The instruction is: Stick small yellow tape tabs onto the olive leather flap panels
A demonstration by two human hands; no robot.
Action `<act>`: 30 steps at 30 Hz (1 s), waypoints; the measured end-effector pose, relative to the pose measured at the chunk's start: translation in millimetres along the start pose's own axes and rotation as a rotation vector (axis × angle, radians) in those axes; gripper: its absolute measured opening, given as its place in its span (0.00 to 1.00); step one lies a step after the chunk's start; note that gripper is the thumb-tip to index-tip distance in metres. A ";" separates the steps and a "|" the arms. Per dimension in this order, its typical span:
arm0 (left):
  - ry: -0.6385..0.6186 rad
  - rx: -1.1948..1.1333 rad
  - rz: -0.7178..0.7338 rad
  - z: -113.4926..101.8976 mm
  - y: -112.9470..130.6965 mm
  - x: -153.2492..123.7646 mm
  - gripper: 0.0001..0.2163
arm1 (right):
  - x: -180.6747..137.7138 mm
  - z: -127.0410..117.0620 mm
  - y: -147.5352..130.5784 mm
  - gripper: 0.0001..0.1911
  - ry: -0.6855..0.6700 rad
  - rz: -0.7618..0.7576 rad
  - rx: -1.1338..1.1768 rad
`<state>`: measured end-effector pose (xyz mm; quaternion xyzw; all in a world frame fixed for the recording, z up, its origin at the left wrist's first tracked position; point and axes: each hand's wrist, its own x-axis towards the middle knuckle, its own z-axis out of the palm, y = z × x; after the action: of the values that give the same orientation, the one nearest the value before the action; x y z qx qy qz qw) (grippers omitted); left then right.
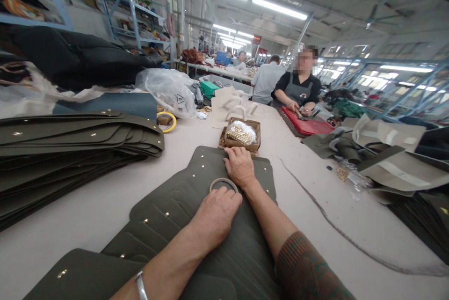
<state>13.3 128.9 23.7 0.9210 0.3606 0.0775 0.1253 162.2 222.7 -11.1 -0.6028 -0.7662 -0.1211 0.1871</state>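
Dark olive leather-like panels (175, 197) with small gold-coloured studs lie overlapped in front of me. My left hand (218, 215) is closed over the near side of a tape roll (224, 180) on the panels; only the roll's far rim shows. Beyond it, my right hand (240, 166) rests at the far edge of the top panel, fingers bent and bunched. Whether something small is between those fingertips is hidden. Just past them stands a small cardboard box (257, 138) with gold-coloured studs (242, 134) in white plastic.
A tall stack of olive panels (77, 150) lies left, with a yellow tape roll (168, 122) and plastic bag (171, 91) behind. A cord (315, 201) crosses the table at right. More panels (403, 169) lie far right. A co-worker (298, 87) handles a red piece (305, 122) across the table.
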 end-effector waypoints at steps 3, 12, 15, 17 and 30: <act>0.006 -0.008 -0.002 3.0 0.6 -3.4 0.11 | -2.9 0.3 -7.7 0.16 -0.020 0.006 0.021; 0.053 -0.022 0.048 9.0 10.8 -23.4 0.11 | -31.6 -11.4 -20.2 0.10 -0.060 -0.015 0.173; 0.046 -0.029 0.097 7.9 19.0 -30.7 0.10 | -43.8 -13.4 -19.3 0.10 -0.086 -0.021 0.273; 0.054 -0.027 0.145 8.7 23.3 -34.4 0.09 | -51.5 -13.6 -17.2 0.11 -0.104 -0.019 0.353; 0.097 -0.081 0.263 18.9 19.4 -32.6 0.06 | -114.3 -70.6 59.8 0.18 0.030 0.370 0.496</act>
<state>6.5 89.6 9.6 0.9497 0.2391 0.1523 0.1332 253.3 107.9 0.6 -0.6661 -0.6467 0.0968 0.3588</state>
